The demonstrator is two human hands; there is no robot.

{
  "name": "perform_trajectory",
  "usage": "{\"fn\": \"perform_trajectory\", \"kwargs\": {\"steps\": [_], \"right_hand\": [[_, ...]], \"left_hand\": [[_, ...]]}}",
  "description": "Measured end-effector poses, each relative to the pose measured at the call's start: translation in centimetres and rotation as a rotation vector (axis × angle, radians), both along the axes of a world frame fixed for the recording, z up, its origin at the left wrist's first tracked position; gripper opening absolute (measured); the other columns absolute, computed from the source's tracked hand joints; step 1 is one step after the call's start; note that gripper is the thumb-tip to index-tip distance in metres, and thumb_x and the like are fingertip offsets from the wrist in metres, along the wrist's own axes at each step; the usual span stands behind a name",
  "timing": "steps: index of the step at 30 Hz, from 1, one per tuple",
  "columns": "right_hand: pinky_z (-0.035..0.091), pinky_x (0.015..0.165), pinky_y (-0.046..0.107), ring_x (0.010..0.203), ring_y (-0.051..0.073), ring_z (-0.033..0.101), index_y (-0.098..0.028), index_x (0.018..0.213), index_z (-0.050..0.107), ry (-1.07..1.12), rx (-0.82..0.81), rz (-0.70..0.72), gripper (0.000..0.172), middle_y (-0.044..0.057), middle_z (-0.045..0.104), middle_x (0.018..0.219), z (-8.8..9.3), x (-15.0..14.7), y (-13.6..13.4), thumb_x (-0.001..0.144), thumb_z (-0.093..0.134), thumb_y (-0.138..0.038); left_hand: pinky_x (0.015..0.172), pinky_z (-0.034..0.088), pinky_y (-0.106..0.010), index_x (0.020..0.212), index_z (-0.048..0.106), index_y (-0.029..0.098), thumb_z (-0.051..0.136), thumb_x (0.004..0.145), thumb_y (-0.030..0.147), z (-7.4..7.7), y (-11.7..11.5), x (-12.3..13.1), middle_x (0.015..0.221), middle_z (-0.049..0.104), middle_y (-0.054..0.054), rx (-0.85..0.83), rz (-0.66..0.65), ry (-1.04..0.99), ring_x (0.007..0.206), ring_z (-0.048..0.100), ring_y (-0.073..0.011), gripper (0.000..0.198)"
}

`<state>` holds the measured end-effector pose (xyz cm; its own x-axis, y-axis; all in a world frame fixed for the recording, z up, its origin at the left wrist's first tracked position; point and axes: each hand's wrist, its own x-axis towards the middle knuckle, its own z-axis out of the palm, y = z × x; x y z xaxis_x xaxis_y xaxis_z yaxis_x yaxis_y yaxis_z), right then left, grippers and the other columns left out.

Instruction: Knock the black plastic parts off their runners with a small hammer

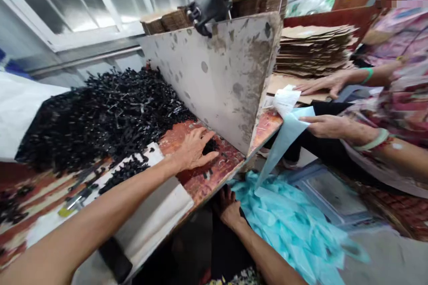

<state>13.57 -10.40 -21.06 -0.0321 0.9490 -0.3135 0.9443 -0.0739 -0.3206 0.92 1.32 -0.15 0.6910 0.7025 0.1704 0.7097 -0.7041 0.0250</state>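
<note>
My left hand [194, 149] lies over the worn red tabletop [203, 182], fingers apart and thumb stretched out. Beside its fingers sits a small cluster of black parts [210, 145], partly covered by the hand. A large heap of small black pieces [127, 102] spreads to the left, and a smaller pile [125, 173] rests on a white sheet [177, 198] under my forearm. Below the table edge, my right hand [229, 207] rests on dark cloth over my leg, its shadowed fingers loosely spread with nothing visible in them.
An upright grey board [220, 75] divides the table. On its right, a co-worker's hands [327, 127] handle a light blue strip [284, 138] near stacked brown cardboard [314, 51]. Crumpled blue strips [294, 227] pile below. A dark machine part [210, 6] hangs above.
</note>
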Motion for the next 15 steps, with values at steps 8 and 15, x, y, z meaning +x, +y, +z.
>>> {"fn": "perform_trajectory", "kwargs": {"steps": [8,15], "right_hand": [[0.049,0.089,0.049,0.125,0.036,0.050,-0.021,0.135,0.055,-0.008,0.000,-0.041,0.048,0.020,0.053,0.138,-0.9,0.3,2.5,0.090,0.059,-0.037],[0.050,0.085,0.050,0.120,0.039,0.054,-0.016,0.123,0.063,-0.008,0.022,-0.021,0.039,0.021,0.064,0.118,-1.2,-0.1,2.7,0.091,0.054,-0.038]], "left_hand": [[0.088,0.047,-0.041,0.119,0.060,0.016,0.030,0.101,0.040,-0.9,2.6,1.5,0.113,0.058,-0.014,0.077,-0.177,0.145,0.098,0.055,-0.0245,0.043],[0.071,0.047,-0.032,0.095,0.062,0.018,0.030,0.100,0.028,-0.7,2.9,2.1,0.091,0.062,-0.009,0.193,-0.227,0.232,0.087,0.058,-0.0210,0.034]]}}
